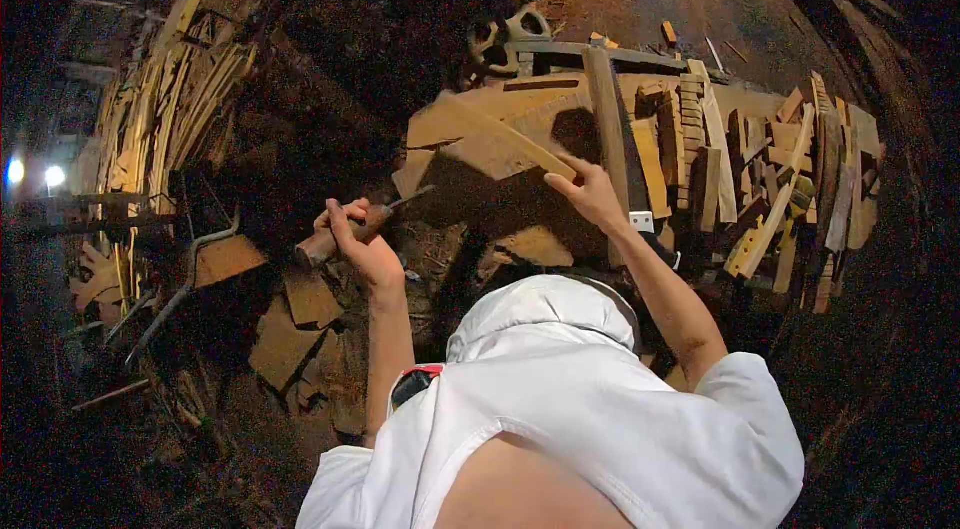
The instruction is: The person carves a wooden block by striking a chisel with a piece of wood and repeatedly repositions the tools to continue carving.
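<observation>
My left hand (352, 237) is closed around the thick brown handle of a wooden-handled tool (318, 249). A narrow metal blade juts out of it towards the right. In my right hand (592, 197) I grip one end of a flat, pale wooden strip (500, 134), thumb on one side and fingers on the other. The strip slants away to the upper left, over a wooden board (450, 134) with dark gaps in it. Just right of that hand stands a long upright wooden beam (606, 119).
Many wood offcuts (705, 174) lie in rows at the right. A grey metal part with round holes (510, 34) sits at the far end. Thin sticks (150, 139) are heaped at the left, near a bent metal rod (190, 274). Flat wood pieces (290, 339) lie below my left hand.
</observation>
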A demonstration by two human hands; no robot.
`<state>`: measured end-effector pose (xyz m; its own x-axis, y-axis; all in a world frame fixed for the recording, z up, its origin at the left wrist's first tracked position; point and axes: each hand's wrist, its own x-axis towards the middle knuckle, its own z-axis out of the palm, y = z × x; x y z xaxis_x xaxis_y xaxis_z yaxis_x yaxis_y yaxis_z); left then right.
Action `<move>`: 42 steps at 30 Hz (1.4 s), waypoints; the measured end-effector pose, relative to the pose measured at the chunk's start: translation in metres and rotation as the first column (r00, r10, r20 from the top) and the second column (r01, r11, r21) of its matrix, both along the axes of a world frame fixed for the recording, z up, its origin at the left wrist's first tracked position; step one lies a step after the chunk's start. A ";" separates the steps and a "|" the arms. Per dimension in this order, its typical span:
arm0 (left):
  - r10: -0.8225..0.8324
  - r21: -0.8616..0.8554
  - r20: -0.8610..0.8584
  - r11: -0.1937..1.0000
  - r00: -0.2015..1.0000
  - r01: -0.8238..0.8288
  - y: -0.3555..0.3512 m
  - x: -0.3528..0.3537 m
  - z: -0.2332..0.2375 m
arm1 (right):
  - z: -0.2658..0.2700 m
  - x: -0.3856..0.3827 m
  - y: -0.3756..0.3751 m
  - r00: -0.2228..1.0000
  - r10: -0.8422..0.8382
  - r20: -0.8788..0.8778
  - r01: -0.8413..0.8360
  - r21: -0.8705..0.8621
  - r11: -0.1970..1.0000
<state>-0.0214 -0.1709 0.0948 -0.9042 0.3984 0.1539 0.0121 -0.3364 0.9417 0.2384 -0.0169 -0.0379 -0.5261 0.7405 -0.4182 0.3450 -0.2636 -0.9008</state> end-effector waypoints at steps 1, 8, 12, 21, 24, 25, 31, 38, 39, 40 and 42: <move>0.023 -0.011 0.035 1.000 0.999 -0.023 -0.001 0.002 0.002 | -0.007 -0.004 0.006 1.000 0.006 -0.007 -0.003 0.328 0.945; -0.022 -0.064 -0.011 0.998 1.000 0.021 0.005 0.019 0.013 | -0.021 -0.040 0.078 0.915 0.361 0.177 -0.338 0.825 0.453; -0.068 -0.065 -0.010 0.996 0.998 0.067 0.023 0.032 0.011 | -0.022 -0.040 0.086 0.962 0.191 0.193 -0.261 0.852 0.453; -0.228 -0.069 0.044 0.971 0.973 0.230 0.080 0.056 -0.015 | -0.052 0.039 -0.012 0.886 -0.384 0.259 0.068 0.747 0.661; -0.316 -0.089 0.078 0.943 0.946 0.322 0.095 0.055 -0.024 | -0.065 0.041 -0.017 0.879 -0.417 0.231 0.118 0.742 0.660; -0.340 -0.123 0.024 0.932 0.940 0.341 0.101 0.054 -0.028 | -0.065 0.040 -0.017 0.872 -0.429 0.235 0.125 0.741 0.659; -0.472 -0.165 -0.006 0.870 0.881 0.465 0.127 0.051 -0.038 | -0.059 0.033 -0.004 0.806 -0.449 0.386 0.195 0.543 0.817; -0.629 -0.130 0.040 0.767 0.776 0.629 0.156 0.045 -0.047 | -0.048 0.052 -0.026 0.746 -0.556 0.366 0.253 0.617 0.745; -0.655 -0.111 0.036 0.748 0.755 0.655 0.159 0.044 -0.046 | -0.046 0.056 -0.030 0.748 -0.559 0.358 0.284 0.589 0.757; -0.660 -0.111 0.049 0.742 0.750 0.661 0.160 0.044 -0.044 | -0.044 0.058 -0.034 0.750 -0.562 0.349 0.313 0.561 0.766; -0.664 -0.154 0.038 0.734 0.746 0.661 0.166 0.045 -0.039 | -0.036 0.062 -0.040 0.742 -0.573 0.347 0.335 0.549 0.766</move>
<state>0.0239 -0.0046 0.0557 -0.3999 0.9149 0.0559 -0.1437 -0.1228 0.9820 0.3002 -0.0573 -0.0741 0.0998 0.9905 -0.0945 0.6908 -0.1374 -0.7099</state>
